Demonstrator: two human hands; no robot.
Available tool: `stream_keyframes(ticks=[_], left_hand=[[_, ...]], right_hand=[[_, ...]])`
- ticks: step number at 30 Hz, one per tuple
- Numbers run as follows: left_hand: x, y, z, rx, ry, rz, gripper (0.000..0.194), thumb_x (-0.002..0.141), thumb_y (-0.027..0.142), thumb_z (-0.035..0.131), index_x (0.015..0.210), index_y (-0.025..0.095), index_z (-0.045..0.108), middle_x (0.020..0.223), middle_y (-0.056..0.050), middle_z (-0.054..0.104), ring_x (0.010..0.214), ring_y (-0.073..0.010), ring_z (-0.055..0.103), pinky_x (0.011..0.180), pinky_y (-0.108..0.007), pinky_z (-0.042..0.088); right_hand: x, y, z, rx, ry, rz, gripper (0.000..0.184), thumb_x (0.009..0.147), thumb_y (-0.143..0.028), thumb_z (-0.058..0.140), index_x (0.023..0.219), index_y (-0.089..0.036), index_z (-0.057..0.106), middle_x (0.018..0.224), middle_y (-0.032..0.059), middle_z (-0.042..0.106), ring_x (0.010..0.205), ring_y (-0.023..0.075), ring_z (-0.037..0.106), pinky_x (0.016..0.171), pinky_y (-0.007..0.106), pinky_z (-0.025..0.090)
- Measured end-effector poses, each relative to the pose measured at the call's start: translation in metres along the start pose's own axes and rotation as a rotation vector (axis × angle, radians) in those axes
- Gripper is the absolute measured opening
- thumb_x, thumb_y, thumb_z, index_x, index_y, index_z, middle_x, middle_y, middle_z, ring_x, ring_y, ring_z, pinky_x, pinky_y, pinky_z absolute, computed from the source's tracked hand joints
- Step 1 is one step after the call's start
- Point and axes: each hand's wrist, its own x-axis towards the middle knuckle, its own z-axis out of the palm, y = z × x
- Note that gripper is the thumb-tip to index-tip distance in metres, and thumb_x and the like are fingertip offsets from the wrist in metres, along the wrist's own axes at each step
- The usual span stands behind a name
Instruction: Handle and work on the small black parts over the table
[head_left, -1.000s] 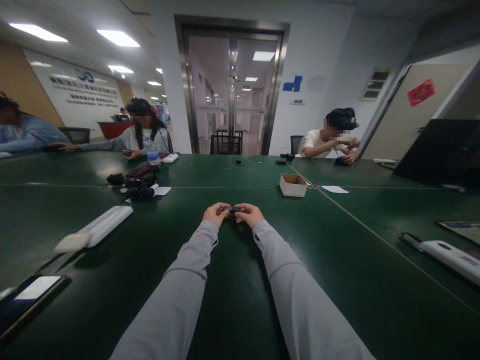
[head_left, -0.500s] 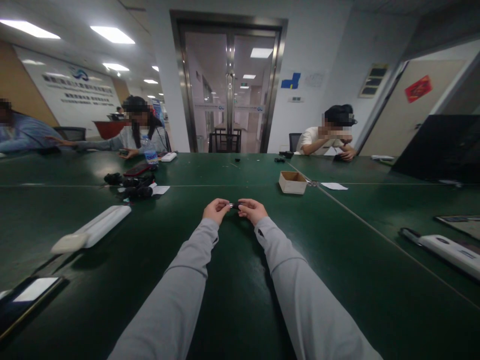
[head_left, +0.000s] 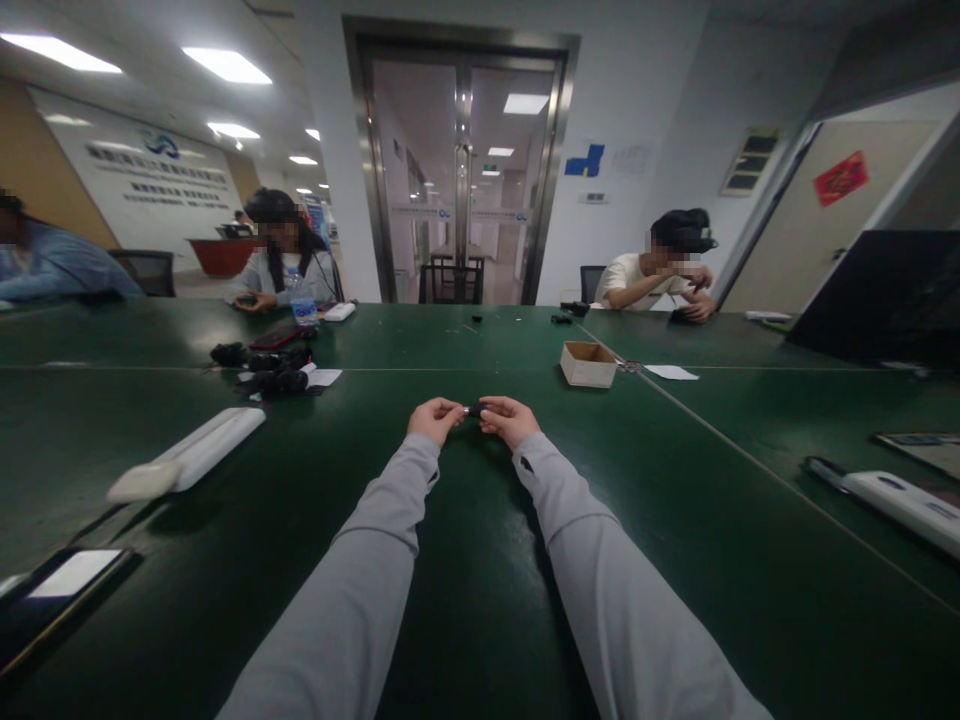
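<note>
Small dark object (head_left: 473,410), too small to identify, sits pinched between the fingertips of both hands, just above the dark green table top (head_left: 480,560). Left hand (head_left: 434,419) grips its left end, fingers curled in; right hand (head_left: 508,420) grips its right end the same way. The two sets of fingertips nearly meet over the object, so only a sliver of it shows between them. Grey sleeves run back to the viewer.

Beyond the hands, to the right: small open brown cardboard box (head_left: 588,364), white paper slip (head_left: 671,372) just past it. Left: long white plastic case (head_left: 187,456), and farther back a cluster of black parts (head_left: 271,375). Other people sit at the far edge.
</note>
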Motion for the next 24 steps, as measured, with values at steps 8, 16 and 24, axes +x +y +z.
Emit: stream_keyframes(ticks=[8, 16, 24], left_hand=[[0.001, 0.0005, 0.0001, 0.05, 0.032, -0.015, 0.022, 0.062, 0.032, 0.066, 0.071, 0.012, 0.063, 0.058, -0.004, 0.062, 0.053, -0.0118, 0.055, 0.057, -0.025, 0.046], [0.0041, -0.0066, 0.0015, 0.158, 0.104, -0.004, 0.028, 0.065, 0.041, 0.061, 0.07, 0.013, 0.063, 0.059, -0.005, 0.063, 0.053, -0.0119, 0.056, 0.057, -0.025, 0.045], [0.0036, -0.0045, 0.0008, 0.253, 0.114, -0.028, 0.034, 0.065, 0.048, 0.058, 0.066, 0.014, 0.063, 0.057, -0.004, 0.063, 0.051, -0.0121, 0.055, 0.058, -0.025, 0.043]], right_hand=[[0.0005, 0.0008, -0.0016, -0.001, -0.014, -0.007, 0.032, 0.055, -0.008, 0.074, 0.085, -0.015, 0.064, 0.075, 0.0022, 0.06, 0.052, 0.0093, 0.06, 0.049, 0.02, 0.053], [0.0001, -0.0002, -0.0021, 0.003, -0.05, -0.014, 0.033, 0.056, -0.008, 0.073, 0.086, -0.016, 0.065, 0.082, 0.0035, 0.059, 0.055, 0.0091, 0.06, 0.051, 0.02, 0.054], [0.0013, 0.0025, -0.004, -0.01, -0.063, -0.034, 0.035, 0.056, -0.011, 0.073, 0.089, -0.017, 0.065, 0.085, 0.0042, 0.058, 0.057, 0.0092, 0.06, 0.054, 0.022, 0.054]])
